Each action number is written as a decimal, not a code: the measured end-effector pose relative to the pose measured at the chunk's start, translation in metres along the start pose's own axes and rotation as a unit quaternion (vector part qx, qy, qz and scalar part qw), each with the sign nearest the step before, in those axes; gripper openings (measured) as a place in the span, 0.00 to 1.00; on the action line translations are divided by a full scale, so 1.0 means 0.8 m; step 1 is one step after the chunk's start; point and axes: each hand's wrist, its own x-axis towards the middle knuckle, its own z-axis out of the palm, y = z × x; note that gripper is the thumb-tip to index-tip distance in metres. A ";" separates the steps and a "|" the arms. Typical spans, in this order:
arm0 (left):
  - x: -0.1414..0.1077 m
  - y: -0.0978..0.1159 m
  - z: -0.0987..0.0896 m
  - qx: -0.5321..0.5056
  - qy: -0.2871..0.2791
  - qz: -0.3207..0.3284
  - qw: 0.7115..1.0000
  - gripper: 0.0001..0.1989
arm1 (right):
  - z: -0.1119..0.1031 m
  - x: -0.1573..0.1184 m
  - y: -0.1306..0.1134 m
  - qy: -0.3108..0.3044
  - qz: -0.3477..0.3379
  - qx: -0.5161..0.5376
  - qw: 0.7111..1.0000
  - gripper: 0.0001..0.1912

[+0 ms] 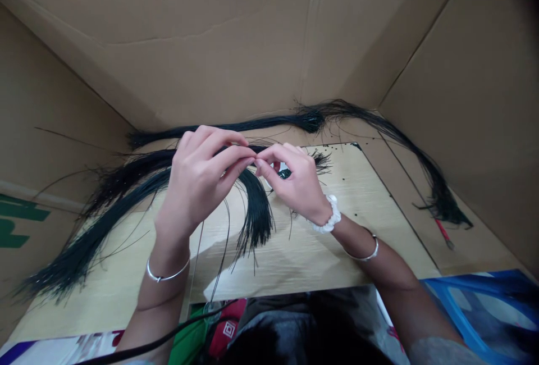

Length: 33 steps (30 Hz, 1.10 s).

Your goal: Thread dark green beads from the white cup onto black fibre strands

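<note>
My left hand [197, 177] and my right hand [295, 177] meet fingertip to fingertip above the board, thumb and forefinger of each pinched together. Whatever lies between the fingertips is too small to make out. Beneath and behind my left hand runs a bundle of dark green strands [101, 230], like thin wire; its cut end [257, 216] droops between the hands. A blacker bundle of strands [126, 174] lies just beyond it. Partly hidden by my right hand is a small white container holding dark green beads [285, 174].
A pale wooden board [349, 247] covers the work surface, with tiny dark bits at its right. Along the cardboard back wall [236, 45] lies another strand bundle [244, 124]; a further one [404, 135] curves right, near a red-handled item [443, 233]. A black cable [155, 343] crosses the bottom left.
</note>
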 end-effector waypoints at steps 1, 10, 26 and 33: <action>0.000 0.000 0.001 0.006 0.004 -0.001 1.000 0.05 | 0.000 0.000 0.000 0.003 -0.005 -0.013 1.000 0.08; -0.005 0.001 0.011 0.048 0.034 0.042 0.997 0.07 | 0.002 -0.001 -0.003 0.046 -0.020 -0.030 0.998 0.09; -0.017 -0.036 0.078 0.029 0.273 -0.044 0.961 0.06 | -0.002 -0.011 -0.026 0.046 -0.062 0.020 0.997 0.21; -0.016 -0.037 0.031 0.092 0.369 0.024 0.925 0.11 | 0.006 0.013 0.034 -0.150 0.069 0.298 0.940 0.25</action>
